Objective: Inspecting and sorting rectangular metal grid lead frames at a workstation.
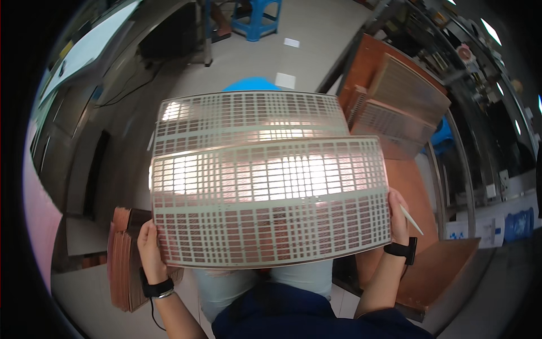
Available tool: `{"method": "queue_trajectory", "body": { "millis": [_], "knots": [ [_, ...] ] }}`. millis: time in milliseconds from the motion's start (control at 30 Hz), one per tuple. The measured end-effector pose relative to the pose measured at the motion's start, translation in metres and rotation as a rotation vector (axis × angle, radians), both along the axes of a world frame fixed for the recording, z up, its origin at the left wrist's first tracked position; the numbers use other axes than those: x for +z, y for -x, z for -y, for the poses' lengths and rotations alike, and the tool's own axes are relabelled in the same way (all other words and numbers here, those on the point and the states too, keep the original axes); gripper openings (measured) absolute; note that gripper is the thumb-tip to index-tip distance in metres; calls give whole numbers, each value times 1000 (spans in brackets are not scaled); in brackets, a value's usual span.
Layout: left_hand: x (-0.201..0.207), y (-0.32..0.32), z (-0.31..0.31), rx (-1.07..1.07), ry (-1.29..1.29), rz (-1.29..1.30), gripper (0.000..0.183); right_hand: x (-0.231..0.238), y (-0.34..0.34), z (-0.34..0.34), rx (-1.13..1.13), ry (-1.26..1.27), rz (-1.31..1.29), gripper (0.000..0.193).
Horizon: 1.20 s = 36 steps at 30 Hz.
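Head view: left hand [150,248] and right hand [398,217] grip opposite side edges of a shiny copper-and-pale-green rectangular grid-patterned panel [271,226] above the lap [226,288], overlapping a second matching panel [248,116] behind (slim white pointed stick [413,221] at the right hand too).

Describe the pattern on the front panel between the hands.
The front panel has a pale grid framing coppery rectangles, seen best in the head view.
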<state>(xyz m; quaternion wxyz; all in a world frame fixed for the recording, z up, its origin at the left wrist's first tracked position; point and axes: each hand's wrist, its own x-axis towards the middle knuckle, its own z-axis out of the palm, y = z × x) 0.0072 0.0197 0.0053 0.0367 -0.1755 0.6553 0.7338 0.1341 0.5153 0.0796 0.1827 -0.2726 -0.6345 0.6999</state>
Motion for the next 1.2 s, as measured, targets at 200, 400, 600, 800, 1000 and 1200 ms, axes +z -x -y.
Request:
{"method": "queue_trajectory", "body": {
  "millis": [200, 400, 600, 800, 1000, 1200],
  "knots": [
    [-4, 3, 3, -64, 52, -24, 23, 18, -2, 3, 30, -65, 1, 34],
    [3, 8, 3, -132, 57, -15, 24, 27, 0, 8, -1, -76, -40, 31],
    [-16, 29, 21, -103, -7, -6, 26, 32, -4, 9, 13, -92, -49, 27],
    [-16, 40, 11, -67, -157, -5, 25, 34, -6, 12, 6, -127, -112, 27],
    [-9, 35, -4, -40, -247, -58, 23, 28, -9, 8, 24, -121, -127, 25],
    [0, 30, -2, -2, -216, -80, 25, 34, -7, 6, 54, -146, -112, 25]
  ]
}}
